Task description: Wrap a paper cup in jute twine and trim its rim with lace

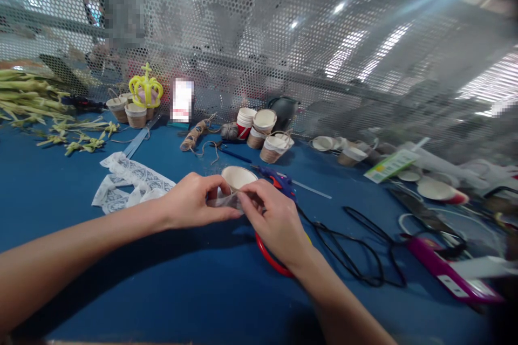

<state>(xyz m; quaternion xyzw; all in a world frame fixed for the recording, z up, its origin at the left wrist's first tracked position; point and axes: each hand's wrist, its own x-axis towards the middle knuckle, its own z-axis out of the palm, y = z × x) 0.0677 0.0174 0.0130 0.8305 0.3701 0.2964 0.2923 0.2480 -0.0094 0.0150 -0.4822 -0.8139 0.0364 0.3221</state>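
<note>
Close in front of me is a small white paper cup [239, 177], its opening facing up and tilted. My left hand [202, 202] is closed at its near left side, pinching white lace trim against it. The fingers of my right hand [272, 210] pinch at the near rim, touching the same strip. What exactly lies between those right fingertips is partly hidden. A length of lace trim [135, 186] lies loosely folded on the table by my left wrist. Just behind my right hand sits a blue glue gun [279, 180]; red-handled scissors [269, 256] are partly under that hand.
Twine-wrapped cups [275, 146], a twine bundle [195, 136] and a phone [182, 99] stand along the perforated metal screen [243, 38]. Left are a yellow crown ornament [146, 89] and plant-like stalks [32, 94]. A black cord [356, 259] and purple power strip [449, 269] lie right.
</note>
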